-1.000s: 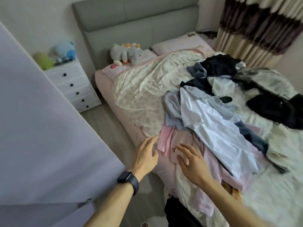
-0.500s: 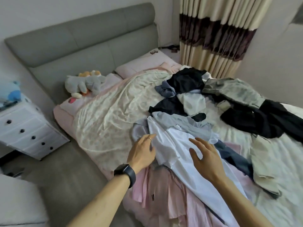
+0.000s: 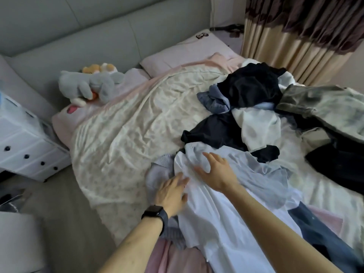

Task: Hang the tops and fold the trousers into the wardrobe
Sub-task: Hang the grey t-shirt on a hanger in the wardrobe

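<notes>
The bed [image 3: 63, 125] fills most of the view, its foot cut off by the lower edge. A crumpled floral cover [image 3: 128, 125] is spread over its left half. The grey padded headboard [image 3: 78, 36] runs along the head end, and a striped curtain [image 3: 295, 46] hangs past the far right corner.

A tangled pile of clothes [image 3: 256, 123] covers the right half of the bed. In it, black, grey-blue and mottled grey pieces overlap so much that tops and trousers are hard to tell apart. A long white shirt [image 3: 216, 223] lies on top at the near end of the pile. Its lower part runs out of the picture, partly hidden by the right forearm. A dark blue garment [image 3: 319, 233] lies beside it towards the right edge, of a kind I cannot make out.

White drawers [image 3: 25, 142] stand off the left edge of the bed, half cut off. A grey plush toy [image 3: 94, 85] rests at the head corner beside a pillow [image 3: 187, 52].

The right hand [image 3: 216, 172] lies on the shirt's upper part with fingers spread, grasping nothing. The left hand [image 3: 173, 194], blurred, has straight fingers touching the shirt's left edge, gripping nothing. It wears a black watch [image 3: 155, 213].
</notes>
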A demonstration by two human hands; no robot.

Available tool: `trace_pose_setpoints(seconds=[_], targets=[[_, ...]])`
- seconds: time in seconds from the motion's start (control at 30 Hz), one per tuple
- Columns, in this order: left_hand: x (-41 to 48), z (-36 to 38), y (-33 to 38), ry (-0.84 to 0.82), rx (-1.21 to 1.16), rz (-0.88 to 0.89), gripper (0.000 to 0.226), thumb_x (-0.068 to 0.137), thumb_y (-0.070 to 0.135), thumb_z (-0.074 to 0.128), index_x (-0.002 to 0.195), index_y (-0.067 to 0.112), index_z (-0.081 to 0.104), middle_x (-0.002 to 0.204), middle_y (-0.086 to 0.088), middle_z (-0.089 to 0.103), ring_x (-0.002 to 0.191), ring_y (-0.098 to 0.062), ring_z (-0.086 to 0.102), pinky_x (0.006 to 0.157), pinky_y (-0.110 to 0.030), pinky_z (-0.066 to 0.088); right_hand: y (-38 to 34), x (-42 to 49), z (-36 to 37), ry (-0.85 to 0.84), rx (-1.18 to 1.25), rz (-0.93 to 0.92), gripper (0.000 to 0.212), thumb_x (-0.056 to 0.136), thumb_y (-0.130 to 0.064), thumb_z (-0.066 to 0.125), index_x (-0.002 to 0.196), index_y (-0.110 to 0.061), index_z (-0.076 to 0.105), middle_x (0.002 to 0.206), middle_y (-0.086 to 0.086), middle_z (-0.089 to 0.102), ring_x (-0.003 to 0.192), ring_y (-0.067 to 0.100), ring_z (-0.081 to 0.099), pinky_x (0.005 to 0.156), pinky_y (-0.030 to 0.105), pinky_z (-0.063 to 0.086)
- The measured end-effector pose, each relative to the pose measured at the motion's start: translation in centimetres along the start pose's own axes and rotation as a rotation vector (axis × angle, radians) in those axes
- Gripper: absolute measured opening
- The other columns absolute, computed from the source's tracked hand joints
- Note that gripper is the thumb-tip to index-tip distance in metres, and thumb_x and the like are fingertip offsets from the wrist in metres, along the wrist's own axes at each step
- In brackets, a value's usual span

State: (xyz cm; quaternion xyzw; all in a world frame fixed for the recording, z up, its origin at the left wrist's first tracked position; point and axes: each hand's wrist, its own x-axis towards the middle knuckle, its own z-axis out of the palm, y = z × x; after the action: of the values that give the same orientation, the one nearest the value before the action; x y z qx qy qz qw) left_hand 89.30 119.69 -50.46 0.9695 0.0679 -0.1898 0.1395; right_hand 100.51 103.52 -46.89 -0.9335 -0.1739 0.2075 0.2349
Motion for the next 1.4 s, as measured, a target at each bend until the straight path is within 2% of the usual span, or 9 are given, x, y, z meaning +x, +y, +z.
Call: trace_pose_setpoints(seconds=[0.2,0.4,0.5,0.6,0.87,1.03,1.17,1.27,1.4], targets=[[0.3,2.0,-0.9,-0.085,-0.073,-0.054,0.064,0.101,0.036,0.045,0.158,0.035,0.017,0.168,0.01,0.001,0.147,-0.022,0.028,0.116,-0.038,0.033,0.7,2.3,3.2,0.014,0.007,0.072,0.03,0.104,-0.033,0.042,0.128,-0.027,0.06,0.126,0.003,0.062,0.111,0.03,0.056,0.078,0.036,0.046],[-1.7,-3.3,1.4,0.07,-0.399,-0.061,0.067,0.099,0.016,0.053,0.157,0.023,0.023,0.16,0.0,0.026,0.136,-0.025,0.041,0.111,-0.036,0.037,2.9,-6.5,-0.7,0.183,0.37,0.077,0.011,0.102,-0.015,0.041,0.101,-0.018,0.052,0.084,0.004,0.064,0.076,0.03,0.055,0.063,0.036,0.039],[-3.2,-6.7,4.0,0.16,-0.288,0.073,0.08,0.097,0.017,0.054,0.159,0.034,0.006,0.162,-0.002,0.021,0.143,-0.026,0.032,0.107,-0.043,0.042,4.0,-14.0,-2.8,0.206,0.428,0.084,0.015,0.102,-0.016,0.046,0.094,-0.027,0.051,0.08,-0.002,0.063,0.076,0.022,0.058,0.069,0.038,0.046],[-6.3,-8.2,7.8,0.157,-0.096,0.303,0.085,0.094,0.021,0.053,0.157,0.043,0.001,0.16,-0.001,0.025,0.139,-0.025,0.036,0.107,-0.038,0.04,4.8,-22.9,-4.1,0.231,0.439,0.135,0.021,0.099,-0.016,0.048,0.089,-0.034,0.054,0.079,-0.012,0.063,0.073,0.009,0.055,0.064,0.02,0.042],[-18.4,1.3,18.9,-0.209,0.165,0.678,0.064,0.095,0.038,0.05,0.154,0.045,0.026,0.166,0.0,0.014,0.151,-0.021,0.017,0.121,-0.045,0.019,7.1,-46.9,0.6,0.413,0.589,0.429,0.022,0.087,-0.017,0.047,0.072,-0.033,0.051,0.067,-0.014,0.052,0.064,0.005,0.044,0.062,0.022,0.034],[-22.6,10.0,21.0,-0.383,0.413,0.733,0.06,0.096,0.039,0.052,0.153,0.035,0.034,0.163,-0.002,0.022,0.15,-0.02,0.018,0.12,-0.048,0.017,12.6,-55.7,6.1,0.543,0.595,0.747,0.015,0.089,-0.026,0.049,0.078,-0.031,0.057,0.071,-0.009,0.062,0.07,0.01,0.056,0.063,0.027,0.041],[-23.4,15.1,20.7,-0.478,0.539,0.669,0.061,0.097,0.038,0.053,0.153,0.033,0.032,0.163,-0.003,0.021,0.151,-0.021,0.017,0.12,-0.046,0.019,17.2,-57.7,10.0,0.372,0.424,0.912,0.015,0.095,-0.013,0.052,0.098,-0.021,0.065,0.096,0.003,0.073,0.094,0.031,0.065,0.074,0.038,0.049],[-23.0,16.6,19.5,-0.418,0.534,0.582,0.059,0.095,0.034,0.054,0.151,0.032,0.034,0.16,0.0,0.027,0.147,-0.018,0.027,0.116,-0.039,0.023,18.0,-56.7,12.0,0.24,0.279,0.904,0.046,0.088,-0.013,0.054,0.134,-0.019,0.059,0.134,0.003,0.063,0.127,0.026,0.051,0.1,0.039,0.047],[-22.2,17.5,18.1,-0.201,0.545,0.513,0.052,0.094,0.024,0.054,0.144,0.035,0.042,0.151,0.004,0.036,0.139,-0.016,0.034,0.113,-0.033,0.025,16.2,-52.9,14.3,0.369,0.157,0.674,0.043,0.087,-0.029,0.063,0.128,-0.017,0.064,0.128,-0.001,0.065,0.12,0.026,0.054,0.1,0.036,0.047]])
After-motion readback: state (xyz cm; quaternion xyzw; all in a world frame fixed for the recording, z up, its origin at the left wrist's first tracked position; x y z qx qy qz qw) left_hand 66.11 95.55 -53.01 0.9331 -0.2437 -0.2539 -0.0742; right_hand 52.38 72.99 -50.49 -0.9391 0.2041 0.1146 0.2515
